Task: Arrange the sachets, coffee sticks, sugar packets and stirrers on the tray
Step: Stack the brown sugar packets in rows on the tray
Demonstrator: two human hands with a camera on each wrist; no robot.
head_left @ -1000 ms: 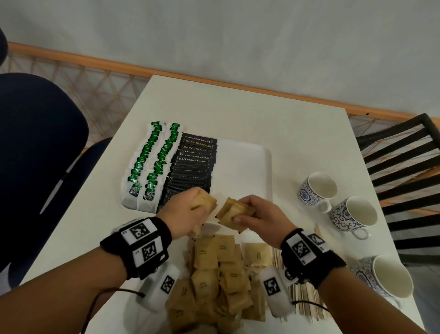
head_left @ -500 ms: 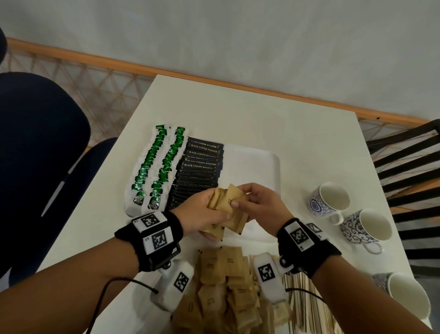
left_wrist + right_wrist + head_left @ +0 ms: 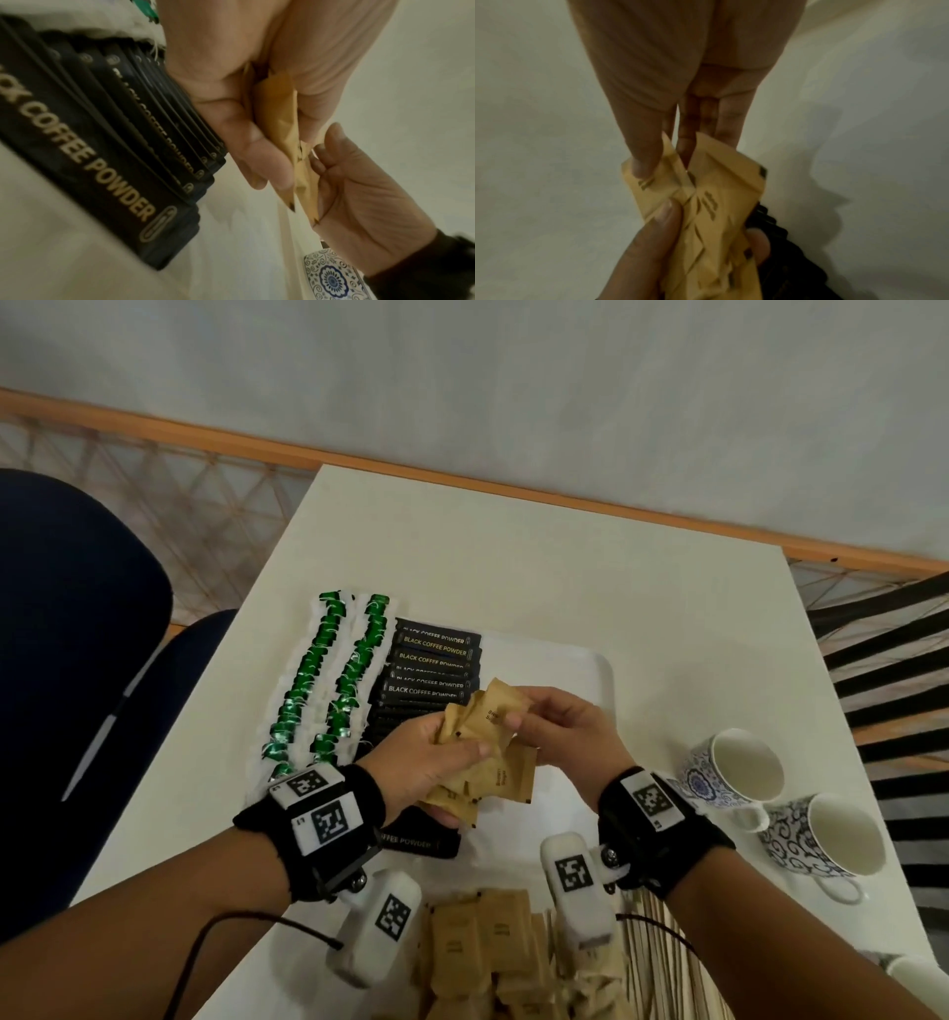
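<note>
Nearest, at six o'clock on the white bench: loose brown paper sugar packets, flat wooden stirrers just right. Centre, above the white tray: left hand grips a crumpled bundle of sugar packets, fingers curled round; right hand pinches its top edge. Beyond, at eleven o'clock: black coffee sticks, then green-and-white sachets, overlapped in rows.

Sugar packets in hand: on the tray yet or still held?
Still held. Both hands, left and right, grip the packets above the tray.
</note>
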